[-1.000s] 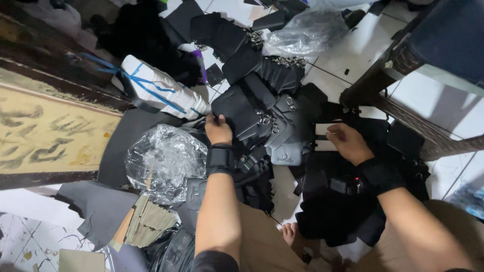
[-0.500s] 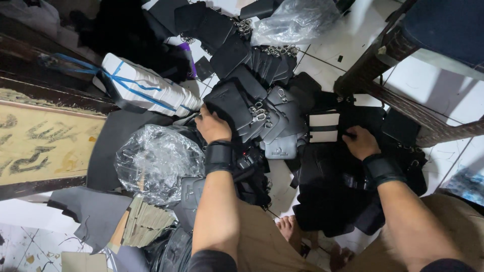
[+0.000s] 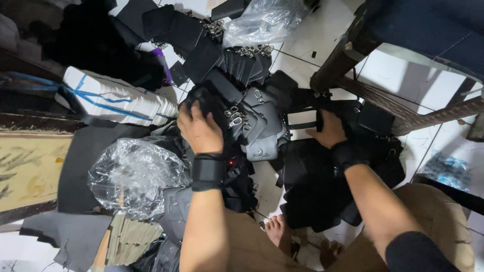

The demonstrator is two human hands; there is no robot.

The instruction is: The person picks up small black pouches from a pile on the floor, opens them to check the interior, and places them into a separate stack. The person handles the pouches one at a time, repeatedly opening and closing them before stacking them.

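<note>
From the head view, your left hand (image 3: 200, 132) lies palm-down, clutching the row of black clasp pouches (image 3: 237, 113), which runs away up-right. Your right hand (image 3: 330, 132) presses flat on a black leather piece (image 3: 307, 166), holding nothing.

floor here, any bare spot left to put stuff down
Bare white tile shows between the clear plastic bag and the wooden chair leg. Around the left hand and right hand, black leather pieces crowd everything.

The right hand (image 3: 330, 132) has slid left onto the black pouches (image 3: 302, 166), nearer the left hand (image 3: 200, 130).
</note>
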